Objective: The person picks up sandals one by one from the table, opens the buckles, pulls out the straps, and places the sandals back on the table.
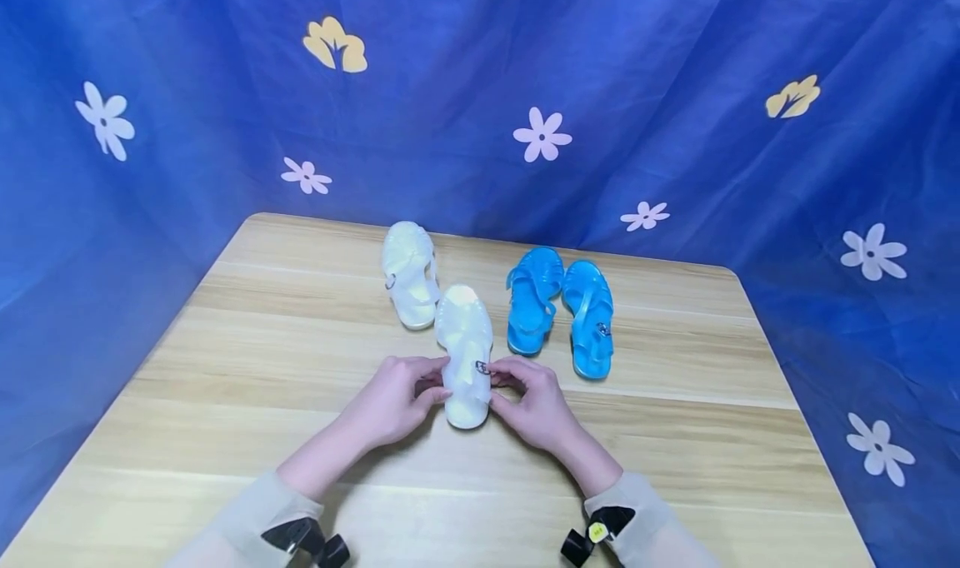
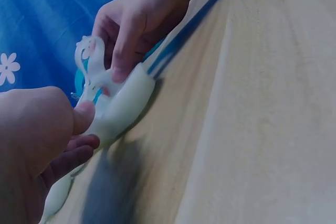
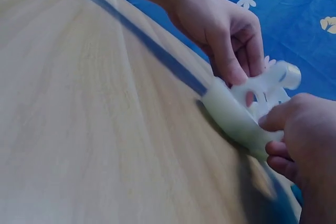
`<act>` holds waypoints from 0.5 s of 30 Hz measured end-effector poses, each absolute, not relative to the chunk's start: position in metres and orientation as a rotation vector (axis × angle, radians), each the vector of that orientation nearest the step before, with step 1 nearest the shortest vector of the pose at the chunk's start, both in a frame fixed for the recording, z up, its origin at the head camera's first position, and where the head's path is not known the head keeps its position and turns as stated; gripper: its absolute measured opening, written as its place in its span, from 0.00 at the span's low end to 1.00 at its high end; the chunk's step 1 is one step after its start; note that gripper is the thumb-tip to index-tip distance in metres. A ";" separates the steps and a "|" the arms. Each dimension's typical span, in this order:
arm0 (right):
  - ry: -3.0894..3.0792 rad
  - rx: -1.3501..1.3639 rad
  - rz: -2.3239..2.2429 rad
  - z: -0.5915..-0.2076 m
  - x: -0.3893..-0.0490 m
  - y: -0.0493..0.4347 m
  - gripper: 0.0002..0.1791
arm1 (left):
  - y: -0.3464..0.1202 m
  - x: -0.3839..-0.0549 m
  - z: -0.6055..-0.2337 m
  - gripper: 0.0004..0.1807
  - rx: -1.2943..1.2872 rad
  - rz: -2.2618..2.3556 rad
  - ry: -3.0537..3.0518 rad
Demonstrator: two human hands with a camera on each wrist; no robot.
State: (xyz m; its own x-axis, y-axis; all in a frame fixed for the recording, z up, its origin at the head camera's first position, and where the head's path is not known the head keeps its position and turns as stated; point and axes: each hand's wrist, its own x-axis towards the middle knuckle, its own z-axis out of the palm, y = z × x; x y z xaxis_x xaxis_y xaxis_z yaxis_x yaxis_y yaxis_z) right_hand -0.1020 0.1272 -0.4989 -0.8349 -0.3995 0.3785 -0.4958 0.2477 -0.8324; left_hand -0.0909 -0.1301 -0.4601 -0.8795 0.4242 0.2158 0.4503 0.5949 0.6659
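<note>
A white jelly sandal (image 1: 463, 326) points its toe away from me near the middle of the wooden table, between my two hands. My left hand (image 1: 401, 397) pinches its left side near the heel, thumb and fingers curled. On the other side, my right hand (image 1: 534, 397) grips the strap edge beside the small metal buckle (image 1: 482, 367). The right wrist view shows the sandal's thick heel (image 3: 226, 106) low over the table, its straps rising above the sole. Just beyond, to the left, lies the matching white sandal (image 1: 408, 268).
A pair of blue jelly sandals stands to the right: the left one (image 1: 531, 301) close to the right one (image 1: 591, 326). The wooden table (image 1: 262, 343) has rounded far corners. Behind it hangs a blue curtain (image 1: 450, 68) with flower prints.
</note>
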 end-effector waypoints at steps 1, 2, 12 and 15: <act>-2.416 0.851 1.649 -0.498 -0.103 0.126 0.18 | -0.130 -0.092 -0.459 0.24 -0.760 -1.148 -2.766; -2.420 0.838 1.627 -0.498 -0.103 0.125 0.17 | -0.129 -0.093 -0.459 0.24 -0.758 -1.122 -2.759; -2.455 0.688 1.382 -0.491 -0.107 0.108 0.19 | -0.121 -0.107 -0.460 0.20 -0.681 -1.071 -2.731; -2.484 0.656 1.244 -0.487 -0.112 0.099 0.19 | -0.119 -0.112 -0.460 0.17 -0.650 -1.031 -2.699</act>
State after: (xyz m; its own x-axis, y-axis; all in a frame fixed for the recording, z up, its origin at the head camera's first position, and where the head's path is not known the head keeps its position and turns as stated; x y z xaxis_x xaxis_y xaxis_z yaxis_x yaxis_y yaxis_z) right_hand -0.1121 0.0994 -0.4870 -0.8557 -0.2683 0.4425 -0.5151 0.5244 -0.6781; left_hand -0.1117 -0.1191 -0.4604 -0.8880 0.3347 0.3153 0.4597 0.6639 0.5899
